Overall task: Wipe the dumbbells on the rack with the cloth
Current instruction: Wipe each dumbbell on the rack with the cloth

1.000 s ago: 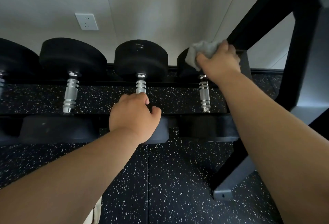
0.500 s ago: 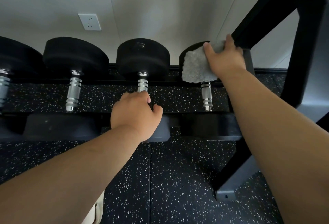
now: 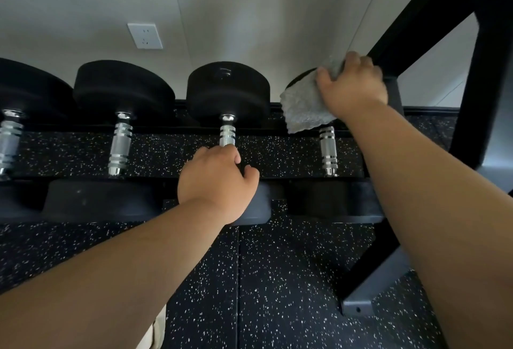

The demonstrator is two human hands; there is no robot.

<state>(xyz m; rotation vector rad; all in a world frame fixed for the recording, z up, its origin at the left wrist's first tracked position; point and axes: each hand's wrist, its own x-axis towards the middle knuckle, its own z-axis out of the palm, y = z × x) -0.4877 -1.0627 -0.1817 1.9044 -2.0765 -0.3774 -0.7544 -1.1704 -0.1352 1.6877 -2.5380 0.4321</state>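
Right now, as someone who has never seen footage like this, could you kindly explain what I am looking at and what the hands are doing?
There is no machine here: a camera worn on a person's head looks forward and down at their two bare arms. In front stands a black rack carrying black dumbbells with shiny metal handles, above a speckled floor. The right hand grips a grey cloth and presses it on the far head of the rightmost dumbbell. The left hand curls around the handle of the next dumbbell, apparently steadying it. A white wall socket sits behind.
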